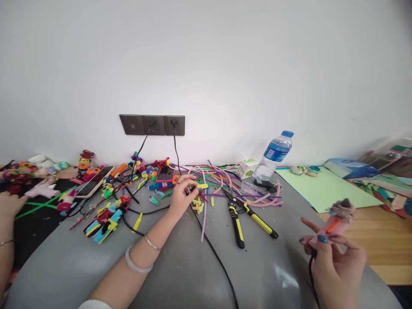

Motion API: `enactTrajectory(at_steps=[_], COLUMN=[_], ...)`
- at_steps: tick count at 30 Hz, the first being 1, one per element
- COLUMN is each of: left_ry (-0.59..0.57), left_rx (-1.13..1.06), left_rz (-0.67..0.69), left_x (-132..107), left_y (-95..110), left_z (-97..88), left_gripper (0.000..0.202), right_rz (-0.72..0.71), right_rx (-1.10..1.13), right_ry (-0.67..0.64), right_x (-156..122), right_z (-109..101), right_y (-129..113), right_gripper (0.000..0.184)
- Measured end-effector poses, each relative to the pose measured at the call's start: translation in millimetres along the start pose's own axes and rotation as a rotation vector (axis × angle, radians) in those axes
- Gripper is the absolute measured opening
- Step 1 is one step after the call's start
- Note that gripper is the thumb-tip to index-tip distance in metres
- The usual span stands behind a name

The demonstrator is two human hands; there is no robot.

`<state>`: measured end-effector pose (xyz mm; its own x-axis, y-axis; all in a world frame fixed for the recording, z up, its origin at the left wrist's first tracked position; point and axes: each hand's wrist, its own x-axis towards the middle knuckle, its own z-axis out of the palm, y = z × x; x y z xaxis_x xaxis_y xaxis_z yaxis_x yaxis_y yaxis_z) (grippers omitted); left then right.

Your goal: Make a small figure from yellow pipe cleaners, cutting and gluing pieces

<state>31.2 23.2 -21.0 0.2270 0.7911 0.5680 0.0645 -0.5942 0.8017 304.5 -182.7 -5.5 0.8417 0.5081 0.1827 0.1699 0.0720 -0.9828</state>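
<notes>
My left hand [185,193] reaches over the middle of the grey table [180,266]. Its thumb and fingers pinch a short fuzzy yellow piece of pipe cleaner [202,186]. Below it lie several more short yellow pieces [198,207] and long pink and purple pipe cleaners [204,219]. On the right, my right hand [337,257] is wrapped round the handle of a pink glue gun [336,225], nozzle pointing up and away. A black cord [311,274] runs down from its handle. Pliers [240,214] with yellow and black handles lie spread between my hands.
A tilted water bottle [275,154] and a small drink carton [247,168] stand by the wall. Pale green paper [328,186] lies at right. Fuzzy figures [106,219], a phone [95,182] and black cords lie left. Another person's hand [11,206] is at the far left.
</notes>
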Motion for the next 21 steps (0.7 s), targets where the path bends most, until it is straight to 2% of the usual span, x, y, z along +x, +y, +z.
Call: enactTrajectory(at_steps=[4,9,12,14,17,19,21], left_ry=[-0.015,-0.022,-0.025,-0.026,-0.026,-0.025,-0.027], left_rx=[0.003,0.012,0.005,-0.005,-0.012,-0.017,-0.025], left_rz=[-0.007,-0.003,0.001,0.006,0.009,0.003,-0.008], left_x=[0,0,0,0,0,0,0], left_y=[2,3,2,1,1,1,2], left_z=[-0.2,0.0,0.6,1.0,1.2,1.3,1.4], left_gripper=[0.011,0.01,0.01,0.011,0.011,0.011,0.012], right_rz=[0.085,0.239,0.253,0.239,0.23,0.215,0.202], right_rx=[0.135,0.26,0.331,0.302,0.107,0.04,0.094], right_ry=[-0.028,-0.128,-0.225,-0.315,-0.441,-0.483,-0.482], right_x=[0,-2,-5,-6,-7,-9,-12], right_z=[7,18,29,36,44,48,53], right_y=[-4,-3,-8,-12,-16,-18,-21], right_gripper=[0.055,0.056,0.041,0.036,0.036,0.036,0.033])
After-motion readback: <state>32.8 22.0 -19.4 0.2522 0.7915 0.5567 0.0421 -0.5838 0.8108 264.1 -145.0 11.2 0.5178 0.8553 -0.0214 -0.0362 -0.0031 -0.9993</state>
